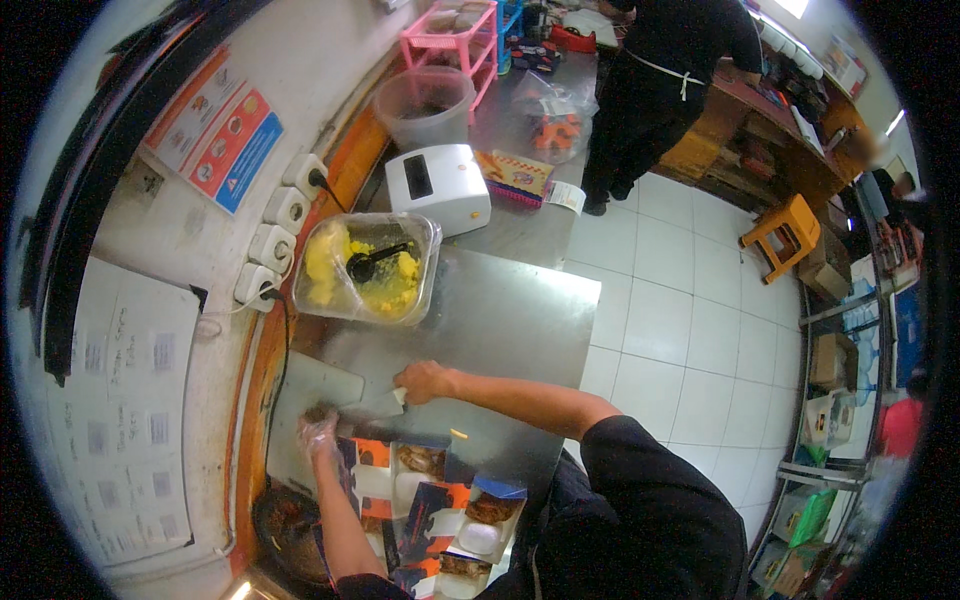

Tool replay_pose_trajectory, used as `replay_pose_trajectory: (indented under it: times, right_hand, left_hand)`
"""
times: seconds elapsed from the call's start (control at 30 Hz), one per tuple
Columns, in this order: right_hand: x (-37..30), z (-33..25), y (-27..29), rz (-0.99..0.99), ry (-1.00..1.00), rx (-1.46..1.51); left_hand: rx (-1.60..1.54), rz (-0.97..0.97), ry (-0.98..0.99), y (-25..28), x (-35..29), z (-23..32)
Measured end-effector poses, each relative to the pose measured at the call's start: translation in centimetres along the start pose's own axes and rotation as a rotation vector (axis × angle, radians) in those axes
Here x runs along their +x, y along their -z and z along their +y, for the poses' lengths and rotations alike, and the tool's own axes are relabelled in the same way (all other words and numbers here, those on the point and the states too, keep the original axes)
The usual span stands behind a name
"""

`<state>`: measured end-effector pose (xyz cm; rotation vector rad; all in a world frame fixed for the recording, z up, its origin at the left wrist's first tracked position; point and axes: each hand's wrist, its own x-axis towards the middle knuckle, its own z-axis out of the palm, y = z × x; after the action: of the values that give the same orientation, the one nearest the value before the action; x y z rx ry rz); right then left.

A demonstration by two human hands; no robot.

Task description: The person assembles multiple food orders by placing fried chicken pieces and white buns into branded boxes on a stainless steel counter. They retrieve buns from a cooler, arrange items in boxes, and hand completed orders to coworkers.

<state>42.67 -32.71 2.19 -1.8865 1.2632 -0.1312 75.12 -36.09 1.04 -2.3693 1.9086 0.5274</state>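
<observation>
At the left of the steel table, my left hand (318, 434) wears a clear plastic glove and is closed on a dark brown piece of food (320, 411), perhaps meat, over a white cutting board (325, 378). My right hand (424, 382) is bare and closed round the handle of a broad-bladed knife (372, 406). The blade points left, low over the board, with its tip close to the brown piece. Whether it touches the piece is too small to tell. Open food boxes (410, 515) just in front of me hold brown pieces and white portions.
A clear tub (425, 297) of yellow food holds a black scoop (378, 260). Behind it are a white machine (440, 188), a translucent bucket (425, 100) and a pink rack (455, 45). A dark bowl (285, 530) is lower left. A person (665, 75) stands beyond the table.
</observation>
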Motion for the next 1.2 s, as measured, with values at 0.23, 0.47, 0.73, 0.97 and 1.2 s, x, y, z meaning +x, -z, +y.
replay_pose_trajectory:
  times: [0.23,0.47,0.73,0.97,1.2]
  right_hand:
    - [-2.2,0.6,-0.9,0.273,-0.050,-0.422]
    - [-7.4,-0.3,-1.5,0.653,0.194,-0.107]
    - [-20.2,-0.5,-9.3,0.570,-0.030,0.223]
    - [-20.3,-1.8,-11.4,0.706,-0.081,0.204]
    - [-15.6,-1.2,-7.3,0.442,-0.179,0.246]
  left_hand:
    - [-0.321,-0.121,0.110,1.2,-0.2,2.7]
    - [-0.528,0.190,0.003,13.3,-14.5,3.2]
    - [-1.600,0.302,0.356,7.3,-42.5,-3.0]
    - [-1.598,0.261,0.336,5.0,-44.5,-3.9]
    - [-1.220,0.285,0.025,8.2,-40.0,-0.5]
